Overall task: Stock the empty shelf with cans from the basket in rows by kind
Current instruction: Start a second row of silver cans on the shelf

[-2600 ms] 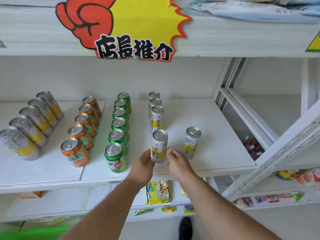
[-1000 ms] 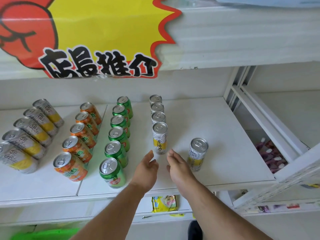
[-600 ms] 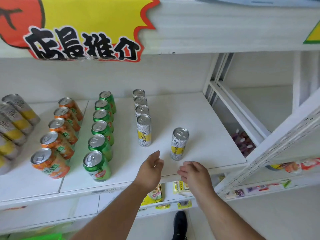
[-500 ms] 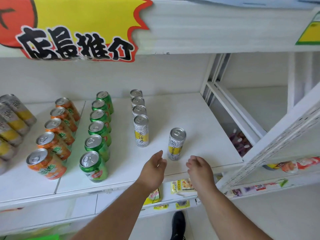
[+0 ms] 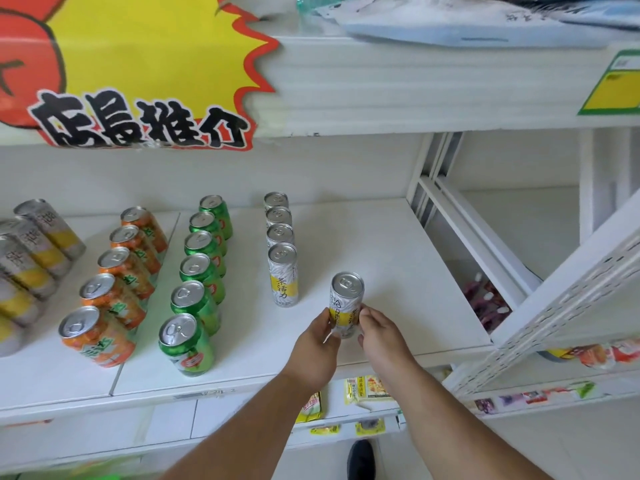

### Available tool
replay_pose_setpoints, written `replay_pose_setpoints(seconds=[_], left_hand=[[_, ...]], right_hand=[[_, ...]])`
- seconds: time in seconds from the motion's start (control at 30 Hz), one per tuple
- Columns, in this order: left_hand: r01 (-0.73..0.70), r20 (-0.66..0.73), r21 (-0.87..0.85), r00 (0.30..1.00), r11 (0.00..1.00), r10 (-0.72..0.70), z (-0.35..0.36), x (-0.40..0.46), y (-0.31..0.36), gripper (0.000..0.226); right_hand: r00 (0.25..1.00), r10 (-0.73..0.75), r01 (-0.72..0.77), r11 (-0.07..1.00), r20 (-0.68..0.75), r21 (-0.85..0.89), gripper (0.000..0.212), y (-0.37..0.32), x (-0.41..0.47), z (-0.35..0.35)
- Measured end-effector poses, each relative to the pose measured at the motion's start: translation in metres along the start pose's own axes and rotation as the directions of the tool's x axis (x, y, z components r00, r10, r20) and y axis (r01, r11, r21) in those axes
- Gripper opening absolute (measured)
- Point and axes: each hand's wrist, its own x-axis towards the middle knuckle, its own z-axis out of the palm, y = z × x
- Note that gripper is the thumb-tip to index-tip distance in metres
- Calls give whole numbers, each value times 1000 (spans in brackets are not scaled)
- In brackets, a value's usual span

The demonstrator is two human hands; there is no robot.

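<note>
A lone silver-and-yellow can (image 5: 346,299) stands upright near the front of the white shelf (image 5: 391,258). My left hand (image 5: 317,344) and my right hand (image 5: 379,336) hold it from both sides at its lower half. To its left runs a row of silver-and-yellow cans (image 5: 282,258), front to back. Further left are a row of green cans (image 5: 199,278), a row of orange cans (image 5: 116,285) and a row of grey-and-yellow cans (image 5: 31,258) at the left edge. The basket is not in view.
A yellow and red sign (image 5: 138,71) hangs on the upper shelf's edge. Snack packets (image 5: 367,389) lie on the lower shelf. A slanted white perforated rail (image 5: 568,299) crosses at right, with a neighbouring shelf bay behind it. A dark shoe (image 5: 360,459) shows below.
Both hands left the last can of the silver-and-yellow row, moved right and took hold of the lone can, which they were only near half a second ago.
</note>
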Motion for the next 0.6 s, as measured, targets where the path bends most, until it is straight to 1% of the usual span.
replay_pose_setpoints(seconds=[0.1, 0.2, 0.37, 0.5, 0.6], left_hand=[[-6, -27, -4, 1000, 1000, 6, -14, -10, -5, 50], [1, -78, -13, 997, 1000, -2, -34, -23, -13, 50], [-7, -83, 18, 996, 1000, 8, -66, -38, -26, 58], [17, -85, 17, 996, 1000, -15, -81, -42, -35, 62], [78, -95, 13, 993, 997, -76, -84, -43, -41, 61]], right_hand=[[999, -14, 15, 1000, 42, -15, 44, 3, -5, 15], [996, -26, 28, 999, 89, -23, 40, 3, -14, 37], [982, -54, 66, 996, 182, -62, 30, 4, -27, 70], [980, -36, 54, 995, 196, -87, 26, 4, -32, 78], [982, -38, 57, 994, 183, -97, 30, 6, -32, 76]])
